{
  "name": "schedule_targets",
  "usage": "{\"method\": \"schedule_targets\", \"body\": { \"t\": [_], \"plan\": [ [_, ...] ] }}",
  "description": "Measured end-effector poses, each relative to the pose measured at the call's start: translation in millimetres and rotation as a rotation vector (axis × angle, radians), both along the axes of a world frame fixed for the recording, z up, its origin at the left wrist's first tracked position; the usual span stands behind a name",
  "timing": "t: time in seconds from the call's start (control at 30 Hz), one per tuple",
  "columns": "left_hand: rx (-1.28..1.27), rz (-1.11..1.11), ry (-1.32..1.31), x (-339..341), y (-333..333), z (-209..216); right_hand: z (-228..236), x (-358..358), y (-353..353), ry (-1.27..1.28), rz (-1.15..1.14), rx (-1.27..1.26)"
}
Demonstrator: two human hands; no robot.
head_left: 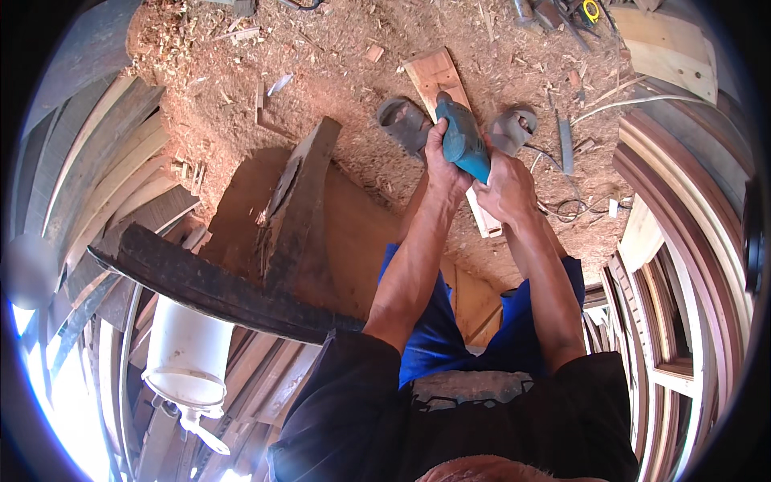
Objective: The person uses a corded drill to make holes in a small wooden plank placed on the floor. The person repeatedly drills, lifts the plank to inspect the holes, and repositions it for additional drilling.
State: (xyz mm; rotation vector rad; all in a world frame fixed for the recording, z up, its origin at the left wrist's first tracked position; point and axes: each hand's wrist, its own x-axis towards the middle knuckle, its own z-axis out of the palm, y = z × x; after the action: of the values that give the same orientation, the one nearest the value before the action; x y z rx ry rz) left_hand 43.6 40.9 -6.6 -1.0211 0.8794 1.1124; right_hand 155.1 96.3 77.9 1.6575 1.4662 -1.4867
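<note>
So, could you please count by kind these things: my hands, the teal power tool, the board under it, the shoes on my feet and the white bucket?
Hands: 2 (left hand, right hand)
Teal power tool: 1
Board: 1
Shoes: 2 (left shoe, right shoe)
White bucket: 1
Total: 7

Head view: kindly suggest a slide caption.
Left hand and right hand hold a teal power tool over a board amid shavings.

room: shavings-covered floor (337, 60) beyond board (434, 71) | both sides: sandals (404, 128) | left: dark upright timber (301, 197) | right: grey strip (567, 147)
</note>
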Motion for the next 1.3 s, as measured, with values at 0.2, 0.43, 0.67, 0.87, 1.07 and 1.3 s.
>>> {"method": "schedule_targets", "body": {
  "t": [0.2, 0.43, 0.67, 0.87, 1.07, 1.3],
  "plan": [
    [-0.007, 0.004, 0.013, -0.2, 1.8, 0.0, -4.6, 1.5, -4.2, -0.01, 0.056, 0.0],
    [0.002, -0.065, 0.065, -0.6, 3.3, -0.9, 1.0, -5.3, 2.1, -0.036, -0.032, -0.008],
    [0.003, -0.123, 0.07, -1.8, 3.2, -4.0, -3.5, -5.0, 1.4, -0.07, 0.026, -0.067],
    [0.057, -0.101, 0.032, -3.8, -6.3, -11.4, -1.1, -9.5, -0.9, -0.084, 0.028, -0.044],
    [0.065, -0.122, 0.07, -7.2, -6.3, -17.8, -2.5, -15.9, 7.6, -0.134, 0.006, -0.144],
    [0.003, -0.067, 0.058, -5.5, -1.4, -21.5, 1.7, -17.7, 8.5, -0.11, -0.028, -0.013]
  ]
}}
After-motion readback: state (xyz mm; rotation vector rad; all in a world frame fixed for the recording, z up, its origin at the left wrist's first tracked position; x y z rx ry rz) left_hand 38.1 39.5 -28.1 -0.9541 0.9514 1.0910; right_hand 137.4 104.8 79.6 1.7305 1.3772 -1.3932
